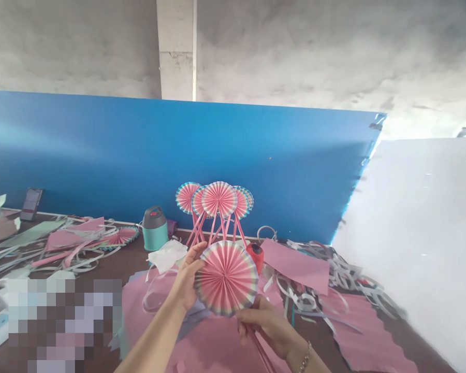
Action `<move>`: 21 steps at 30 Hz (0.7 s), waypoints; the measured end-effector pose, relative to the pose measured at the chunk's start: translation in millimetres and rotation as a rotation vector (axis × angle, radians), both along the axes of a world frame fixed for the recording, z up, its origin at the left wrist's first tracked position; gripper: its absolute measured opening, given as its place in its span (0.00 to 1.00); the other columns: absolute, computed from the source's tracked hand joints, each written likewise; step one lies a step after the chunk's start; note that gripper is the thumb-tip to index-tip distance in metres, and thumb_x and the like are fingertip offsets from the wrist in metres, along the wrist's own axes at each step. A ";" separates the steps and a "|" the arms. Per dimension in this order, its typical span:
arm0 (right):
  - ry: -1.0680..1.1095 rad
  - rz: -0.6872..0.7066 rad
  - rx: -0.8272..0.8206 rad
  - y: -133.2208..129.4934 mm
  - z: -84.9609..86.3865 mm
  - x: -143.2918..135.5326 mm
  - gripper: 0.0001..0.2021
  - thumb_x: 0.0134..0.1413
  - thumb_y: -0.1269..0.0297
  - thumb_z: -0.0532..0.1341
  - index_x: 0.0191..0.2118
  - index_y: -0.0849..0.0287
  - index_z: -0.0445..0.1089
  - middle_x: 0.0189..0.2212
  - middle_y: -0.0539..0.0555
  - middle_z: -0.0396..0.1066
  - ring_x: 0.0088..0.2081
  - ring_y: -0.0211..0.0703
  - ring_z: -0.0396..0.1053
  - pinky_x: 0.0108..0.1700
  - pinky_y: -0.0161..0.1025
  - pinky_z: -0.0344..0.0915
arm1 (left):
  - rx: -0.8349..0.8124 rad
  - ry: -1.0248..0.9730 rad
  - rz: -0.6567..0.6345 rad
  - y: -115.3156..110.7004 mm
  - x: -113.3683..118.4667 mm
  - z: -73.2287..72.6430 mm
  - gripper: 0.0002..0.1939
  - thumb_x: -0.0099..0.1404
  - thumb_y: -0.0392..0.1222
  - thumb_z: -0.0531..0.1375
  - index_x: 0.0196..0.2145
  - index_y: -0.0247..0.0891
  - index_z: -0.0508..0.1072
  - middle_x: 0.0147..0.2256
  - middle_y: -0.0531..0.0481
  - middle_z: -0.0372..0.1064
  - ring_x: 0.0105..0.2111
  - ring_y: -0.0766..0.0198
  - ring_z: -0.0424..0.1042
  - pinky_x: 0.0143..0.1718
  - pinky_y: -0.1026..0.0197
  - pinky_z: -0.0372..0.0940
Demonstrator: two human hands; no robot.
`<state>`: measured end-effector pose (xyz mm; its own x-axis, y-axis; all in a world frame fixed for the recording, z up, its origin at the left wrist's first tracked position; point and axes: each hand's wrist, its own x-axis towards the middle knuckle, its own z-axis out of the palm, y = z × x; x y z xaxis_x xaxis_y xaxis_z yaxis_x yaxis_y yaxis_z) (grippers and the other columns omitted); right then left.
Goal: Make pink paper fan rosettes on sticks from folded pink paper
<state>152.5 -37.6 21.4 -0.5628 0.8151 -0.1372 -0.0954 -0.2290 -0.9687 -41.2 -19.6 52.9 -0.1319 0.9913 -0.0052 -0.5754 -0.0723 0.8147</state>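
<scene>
A round pleated pink paper fan (226, 278) with a pale rainbow rim is held up in front of me. My left hand (189, 274) grips its upper left edge between thumb and fingers. At the fan's lower right, my right hand (262, 324) is closed on the pink stick (261, 348) below the disc. Behind it, several finished fans (219, 199) stand upright on crossed pink sticks. A red spool (256, 257) shows just right of the held fan. Pink paper sheets (217, 347) lie beneath my hands.
A teal and grey flask (155, 229) and a white tissue (168, 255) stand left of centre. Paper strips (345, 274) and pink sheets (299, 264) are heaped at right. More strips, another fan (120, 237) and a phone (31, 203) are at left. A blue partition (140, 155) rises behind.
</scene>
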 end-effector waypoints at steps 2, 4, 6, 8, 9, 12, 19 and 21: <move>-0.002 0.011 -0.004 0.0 0.2 0.1 0.08 0.41 0.66 0.63 0.22 0.65 0.66 0.14 0.50 0.68 0.16 0.36 0.66 0.22 0.33 0.49 | -0.009 -0.008 -0.010 0.2 -0.3 0.0 0.28 0.44 0.32 0.58 0.46 0.42 0.66 0.29 0.56 0.69 0.21 0.68 0.67 0.27 0.65 0.62; -0.003 0.017 0.003 0.1 1.3 -0.2 0.08 0.41 0.66 0.63 0.21 0.65 0.66 0.14 0.50 0.68 0.17 0.36 0.66 0.22 0.33 0.49 | -0.022 -0.004 -0.016 -0.2 -0.6 0.5 0.29 0.44 0.32 0.58 0.47 0.42 0.66 0.29 0.55 0.70 0.21 0.67 0.68 0.26 0.65 0.61; -0.002 -0.003 0.014 0.3 2.8 -0.7 0.07 0.41 0.66 0.63 0.22 0.65 0.66 0.14 0.50 0.68 0.17 0.35 0.65 0.21 0.33 0.49 | -0.024 0.008 -0.021 -1.4 -0.8 1.4 0.30 0.44 0.32 0.57 0.48 0.42 0.66 0.31 0.54 0.71 0.23 0.66 0.69 0.25 0.65 0.61; -0.001 -0.018 0.021 0.8 4.4 -1.0 0.08 0.41 0.66 0.63 0.22 0.64 0.66 0.14 0.49 0.67 0.17 0.34 0.64 0.21 0.33 0.50 | -0.001 0.013 -0.047 -2.7 -0.9 2.2 0.28 0.46 0.34 0.58 0.48 0.42 0.66 0.34 0.52 0.71 0.26 0.64 0.71 0.27 0.64 0.62; -0.005 -0.018 0.024 1.0 5.1 -1.2 0.08 0.41 0.65 0.63 0.21 0.64 0.66 0.14 0.49 0.67 0.17 0.34 0.64 0.21 0.33 0.50 | 0.016 0.016 -0.061 -3.1 -1.0 2.2 0.27 0.47 0.35 0.59 0.47 0.42 0.66 0.35 0.52 0.71 0.27 0.63 0.71 0.28 0.64 0.63; -0.028 0.017 0.026 1.0 7.3 -1.6 0.09 0.40 0.65 0.64 0.20 0.64 0.65 0.13 0.49 0.67 0.17 0.35 0.65 0.21 0.33 0.50 | 0.033 0.051 -0.071 -2.5 -1.5 0.3 0.24 0.50 0.41 0.63 0.46 0.41 0.66 0.35 0.50 0.71 0.29 0.61 0.72 0.29 0.63 0.64; -0.022 0.047 0.014 -2.2 10.2 -0.7 0.08 0.41 0.65 0.63 0.22 0.65 0.67 0.14 0.50 0.68 0.16 0.34 0.65 0.23 0.32 0.53 | 0.008 0.070 -0.082 0.4 -4.2 -4.5 0.21 0.51 0.43 0.64 0.43 0.43 0.65 0.34 0.51 0.71 0.30 0.60 0.72 0.30 0.62 0.65; -0.010 0.054 0.002 -1.8 9.1 -0.1 0.09 0.41 0.64 0.64 0.21 0.66 0.68 0.14 0.50 0.68 0.15 0.34 0.65 0.21 0.32 0.53 | -0.001 0.054 -0.089 0.3 -4.3 -4.5 0.22 0.51 0.43 0.64 0.44 0.45 0.65 0.35 0.52 0.71 0.30 0.60 0.72 0.30 0.61 0.65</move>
